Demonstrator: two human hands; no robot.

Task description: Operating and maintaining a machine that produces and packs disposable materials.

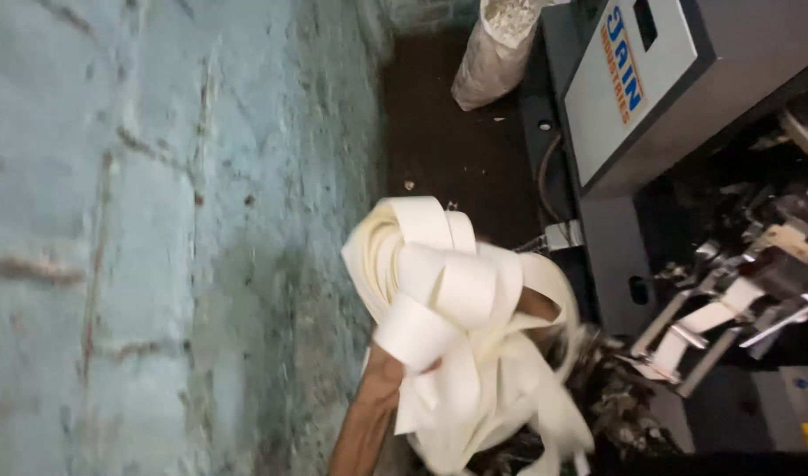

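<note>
A tangled bundle of white paper strip filled the lower middle of the view.

Its loops ran lengthwise from upper left down to lower right, loose tails hanging toward the bottom edge. One hand, which side unclear, was buried in the loops with only a forearm showing; its finger spread could not be told. A pale blue wall stood left, a grey machine right, a filled sack above.

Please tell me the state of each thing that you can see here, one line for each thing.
Paper strip bundle: loose, tangled, lifted off the floor, blurred.
Hand: mostly hidden inside the bundle; grip not clear.
Sack: open at the top, filled, leaning against the machine.
Machine: strip threaded through its metal guides.
</note>
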